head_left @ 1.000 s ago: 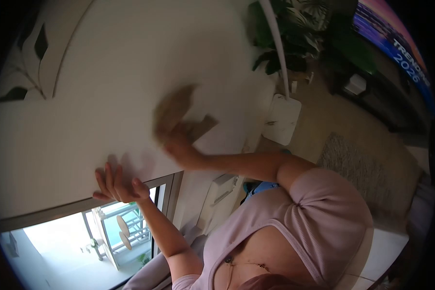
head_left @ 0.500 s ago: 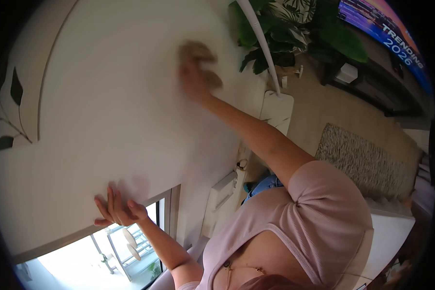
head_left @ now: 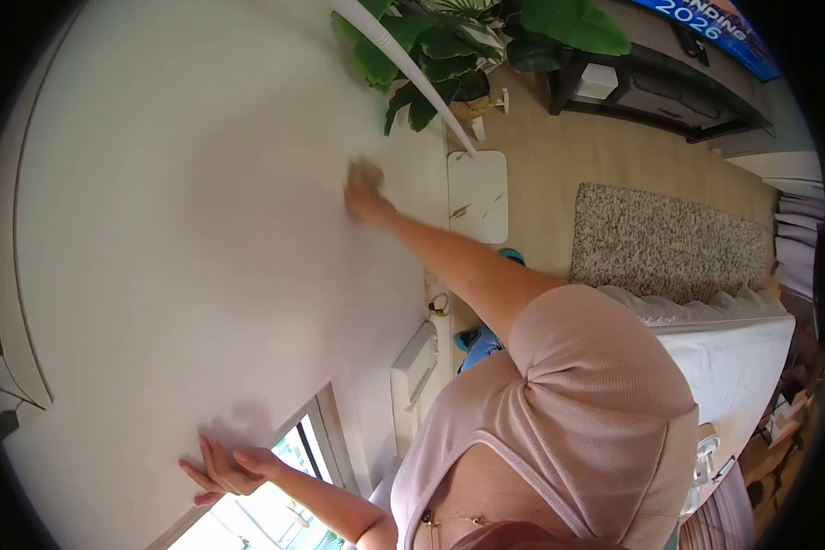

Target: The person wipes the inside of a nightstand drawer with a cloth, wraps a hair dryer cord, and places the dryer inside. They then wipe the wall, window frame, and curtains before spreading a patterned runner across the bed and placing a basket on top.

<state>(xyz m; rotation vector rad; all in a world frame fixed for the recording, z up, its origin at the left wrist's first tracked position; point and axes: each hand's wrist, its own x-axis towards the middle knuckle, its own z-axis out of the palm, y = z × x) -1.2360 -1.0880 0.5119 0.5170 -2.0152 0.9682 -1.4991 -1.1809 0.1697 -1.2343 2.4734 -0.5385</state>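
Right hand [head_left: 368, 203] and brown cloth [head_left: 367, 172] swing nearer the white base [head_left: 478, 191] than half a second ago — now at eleven o'clock, by the wall [head_left: 202, 275]. Its fingers bunch around the cloth, though both are blurred. The left hand [head_left: 236, 469], at half past seven, spreads its fingers loosely — near the window [head_left: 252, 524].

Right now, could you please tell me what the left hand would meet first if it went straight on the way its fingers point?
The left hand would most likely meet the pale wall first; whether its fingers already touch it, I cannot tell.
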